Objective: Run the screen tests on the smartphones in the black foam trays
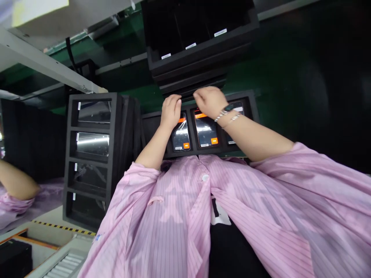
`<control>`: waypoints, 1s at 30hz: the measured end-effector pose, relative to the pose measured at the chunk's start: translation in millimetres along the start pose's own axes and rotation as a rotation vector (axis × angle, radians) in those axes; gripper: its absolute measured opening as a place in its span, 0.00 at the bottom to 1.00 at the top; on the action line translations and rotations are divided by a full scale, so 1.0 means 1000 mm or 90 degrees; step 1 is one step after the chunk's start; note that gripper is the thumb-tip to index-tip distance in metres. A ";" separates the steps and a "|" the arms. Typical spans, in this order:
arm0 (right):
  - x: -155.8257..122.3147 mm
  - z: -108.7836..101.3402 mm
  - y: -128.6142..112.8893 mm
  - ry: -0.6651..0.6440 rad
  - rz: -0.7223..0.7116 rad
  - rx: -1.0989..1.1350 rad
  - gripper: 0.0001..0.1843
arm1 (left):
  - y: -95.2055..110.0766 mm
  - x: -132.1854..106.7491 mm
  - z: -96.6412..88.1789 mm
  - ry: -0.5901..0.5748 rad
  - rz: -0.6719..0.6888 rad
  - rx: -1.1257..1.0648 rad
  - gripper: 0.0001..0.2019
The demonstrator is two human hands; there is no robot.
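Watching bare left hand (pixel 171 110), bare right hand (pixel 211 102) curled over black foam tray (pixel 152 127); grips I can't tell. Two black rectangular phones (pixel 206 129) lit; remainder unclear.

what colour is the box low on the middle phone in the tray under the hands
Orange; the box on the middle phone shows best in the head view.
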State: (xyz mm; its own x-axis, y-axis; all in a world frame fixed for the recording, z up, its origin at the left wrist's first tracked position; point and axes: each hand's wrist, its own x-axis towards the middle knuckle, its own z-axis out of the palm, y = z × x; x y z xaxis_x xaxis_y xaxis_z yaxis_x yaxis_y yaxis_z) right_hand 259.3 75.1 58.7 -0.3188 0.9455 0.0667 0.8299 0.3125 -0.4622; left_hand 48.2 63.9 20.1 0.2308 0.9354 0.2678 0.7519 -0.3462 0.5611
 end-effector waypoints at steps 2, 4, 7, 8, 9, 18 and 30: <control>-0.033 -0.031 0.010 0.128 -0.027 0.058 0.23 | 0.009 -0.026 -0.022 0.078 0.000 -0.028 0.31; -0.074 -0.059 0.018 0.224 -0.051 0.102 0.21 | 0.020 -0.060 -0.044 0.099 0.002 -0.025 0.29; -0.134 -0.076 0.024 0.327 -0.081 0.126 0.16 | 0.031 -0.112 -0.064 0.065 0.007 0.005 0.26; -0.150 -0.073 0.026 0.330 -0.090 0.119 0.15 | 0.032 -0.127 -0.065 0.044 0.003 0.017 0.26; -0.163 -0.067 0.029 0.315 -0.094 0.106 0.15 | 0.031 -0.140 -0.064 0.020 -0.003 0.029 0.25; -0.199 -0.008 0.053 0.088 0.059 -0.011 0.23 | 0.022 -0.167 -0.036 -0.071 -0.094 0.106 0.28; -0.168 0.021 -0.003 -0.014 -0.047 0.079 0.29 | 0.030 -0.162 -0.031 -0.110 -0.127 0.121 0.33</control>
State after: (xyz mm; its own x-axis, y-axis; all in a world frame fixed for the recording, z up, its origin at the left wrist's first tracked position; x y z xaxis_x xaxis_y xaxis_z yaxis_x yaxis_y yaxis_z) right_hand 301.1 -86.7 29.8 -0.3880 0.9176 0.0859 0.7416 0.3662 -0.5620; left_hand 14.4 -100.5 17.8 0.1563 0.9875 0.0213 0.8909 -0.1503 0.4287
